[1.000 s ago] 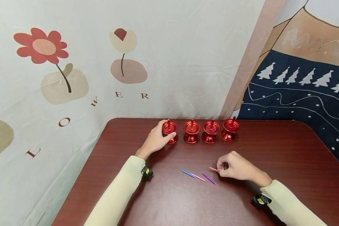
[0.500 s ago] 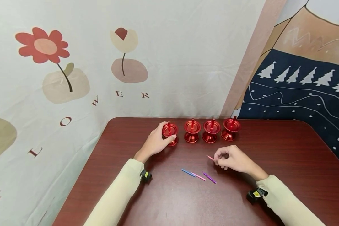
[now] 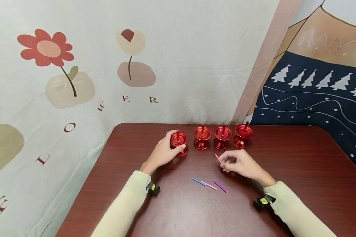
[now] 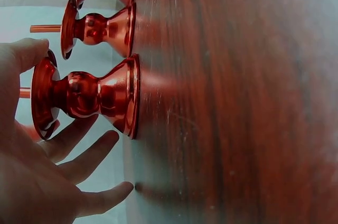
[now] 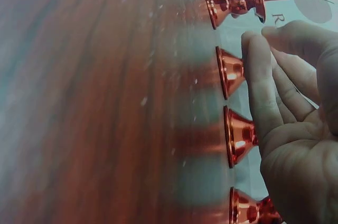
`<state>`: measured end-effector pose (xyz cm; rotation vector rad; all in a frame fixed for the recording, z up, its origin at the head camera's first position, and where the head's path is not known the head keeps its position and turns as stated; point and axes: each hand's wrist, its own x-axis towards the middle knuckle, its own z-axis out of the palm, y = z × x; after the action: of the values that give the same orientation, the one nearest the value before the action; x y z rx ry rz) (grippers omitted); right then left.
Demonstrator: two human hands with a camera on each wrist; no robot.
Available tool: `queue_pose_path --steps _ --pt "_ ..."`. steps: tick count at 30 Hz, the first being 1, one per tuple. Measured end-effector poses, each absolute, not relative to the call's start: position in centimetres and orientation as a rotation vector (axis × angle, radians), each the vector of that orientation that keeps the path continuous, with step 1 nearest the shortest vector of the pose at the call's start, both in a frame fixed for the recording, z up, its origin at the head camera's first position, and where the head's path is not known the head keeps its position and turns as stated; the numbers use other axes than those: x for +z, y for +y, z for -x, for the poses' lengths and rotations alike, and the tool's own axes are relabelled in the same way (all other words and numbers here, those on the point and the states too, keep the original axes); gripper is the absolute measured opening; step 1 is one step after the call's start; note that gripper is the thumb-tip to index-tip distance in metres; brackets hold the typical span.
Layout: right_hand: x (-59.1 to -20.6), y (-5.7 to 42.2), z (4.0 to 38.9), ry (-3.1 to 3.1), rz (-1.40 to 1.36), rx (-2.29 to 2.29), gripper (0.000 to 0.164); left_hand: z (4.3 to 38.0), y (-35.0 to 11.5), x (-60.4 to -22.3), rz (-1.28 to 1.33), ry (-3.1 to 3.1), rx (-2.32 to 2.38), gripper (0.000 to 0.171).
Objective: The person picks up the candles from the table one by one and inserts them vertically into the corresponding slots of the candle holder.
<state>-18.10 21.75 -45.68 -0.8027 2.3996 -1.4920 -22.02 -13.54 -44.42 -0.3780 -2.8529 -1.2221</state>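
Observation:
My left hand grips the leftmost red metal candle holder by its upper dish, thumb on the near side. In the left wrist view that holder stands upright on its flared base, a thin post rising from its dish. My right hand pinches a thin coral-pink candle between thumb and fingertips, above the table in front of the other holders. Its tip slants up to the left. In the right wrist view the fingers hide the candle.
Three matching red holders stand in a row to the right: one, another and a third. A blue candle, a pink candle and a purple candle lie on the brown table. Behind hangs a printed cloth.
My right hand has lifted the coral-pink candle and carried it up and left, tipping it more upright. My left hand has drawn the leftmost candle holder slightly toward me.

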Motion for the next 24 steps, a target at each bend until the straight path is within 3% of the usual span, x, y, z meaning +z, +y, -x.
queue_pose_path --steps 24 --pt "-42.6 13.9 19.6 2.484 0.86 -1.88 0.006 19.8 -14.1 -44.4 0.512 -2.84 -1.292 0.071"
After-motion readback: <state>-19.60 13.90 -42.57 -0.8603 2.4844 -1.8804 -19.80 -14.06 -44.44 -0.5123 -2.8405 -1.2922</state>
